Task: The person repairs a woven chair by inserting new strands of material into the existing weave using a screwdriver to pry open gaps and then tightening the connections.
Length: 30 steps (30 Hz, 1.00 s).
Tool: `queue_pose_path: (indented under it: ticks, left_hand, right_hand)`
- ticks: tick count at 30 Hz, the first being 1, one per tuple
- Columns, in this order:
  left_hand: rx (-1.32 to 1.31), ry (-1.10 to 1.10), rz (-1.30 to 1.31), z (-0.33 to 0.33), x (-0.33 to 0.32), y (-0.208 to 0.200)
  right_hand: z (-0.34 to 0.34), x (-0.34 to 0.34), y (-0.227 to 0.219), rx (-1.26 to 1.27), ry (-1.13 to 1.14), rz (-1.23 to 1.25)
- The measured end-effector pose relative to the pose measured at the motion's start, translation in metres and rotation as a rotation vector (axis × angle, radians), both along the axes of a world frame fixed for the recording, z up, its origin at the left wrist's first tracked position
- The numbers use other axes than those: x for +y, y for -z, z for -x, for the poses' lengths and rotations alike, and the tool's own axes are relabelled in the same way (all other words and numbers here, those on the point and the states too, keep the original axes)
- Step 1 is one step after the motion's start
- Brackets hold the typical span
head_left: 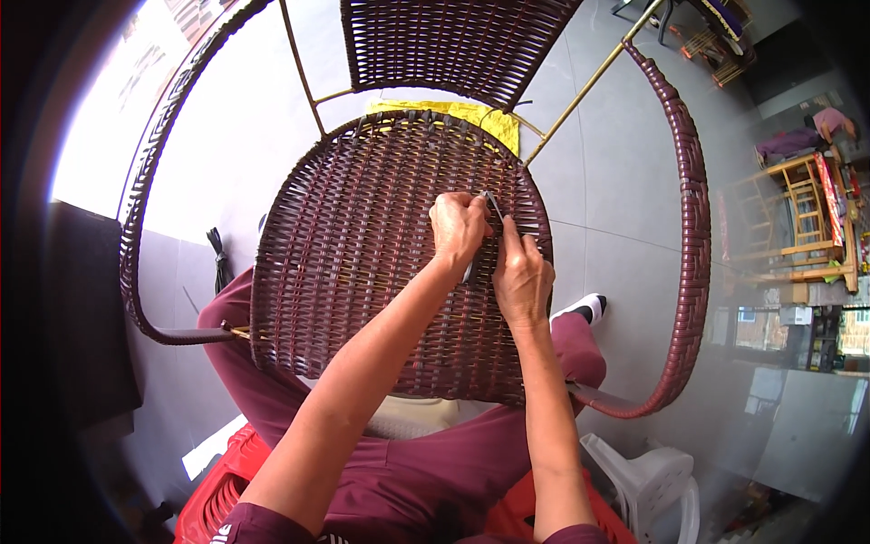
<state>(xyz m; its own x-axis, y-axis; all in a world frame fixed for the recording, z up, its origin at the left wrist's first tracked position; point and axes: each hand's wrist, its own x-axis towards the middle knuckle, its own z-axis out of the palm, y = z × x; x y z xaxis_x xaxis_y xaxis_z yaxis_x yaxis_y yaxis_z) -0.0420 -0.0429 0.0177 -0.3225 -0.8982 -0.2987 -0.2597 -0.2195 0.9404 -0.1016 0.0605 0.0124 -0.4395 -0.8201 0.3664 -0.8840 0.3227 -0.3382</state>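
Maroon woven plastic is covering the chair seat [362, 263], which is resting on the person's lap, its strands running front to back. Going rightward, the left hand [459, 228] is pinching a dark strip [492, 207] near the seat's right rim, fingers clenched on it; the strip is lying upright, slanting toward the right hand [523, 276], which is pressing closed fingers just beside it. Further right, the wrapped armrest [693, 236] is curving clear of both hands

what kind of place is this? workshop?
Likely a furniture-weaving workshop: both hands work a strip into a half-woven chair seat on a bare metal frame, with wooden frames stacked at the right on a tiled floor.
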Motion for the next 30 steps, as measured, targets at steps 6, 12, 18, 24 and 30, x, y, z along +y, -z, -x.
queue_pose_path:
  ticks: [6, 12, 18, 24, 30]
  left_hand:
    - [0.009, -0.041, -0.018, 0.004, 0.0, -0.002]
    - [0.038, -0.066, 0.053, 0.004, 0.002, 0.006]
    - [-0.048, -0.07, 0.152, 0.007, -0.002, 0.019]
    - [-0.074, -0.083, 0.254, 0.01, 0.001, 0.025]
    - [-0.048, -0.063, 0.254, 0.008, -0.001, 0.025]
  right_hand:
    - [-0.003, 0.002, 0.01, 0.081, 0.025, 0.064]
    - [-0.003, 0.001, 0.01, 0.076, 0.006, 0.078]
    - [-0.003, 0.002, 0.012, 0.067, 0.01, 0.081]
    - [-0.003, 0.002, 0.012, 0.084, 0.011, 0.096]
    - [-0.003, 0.003, 0.013, 0.052, 0.003, 0.128]
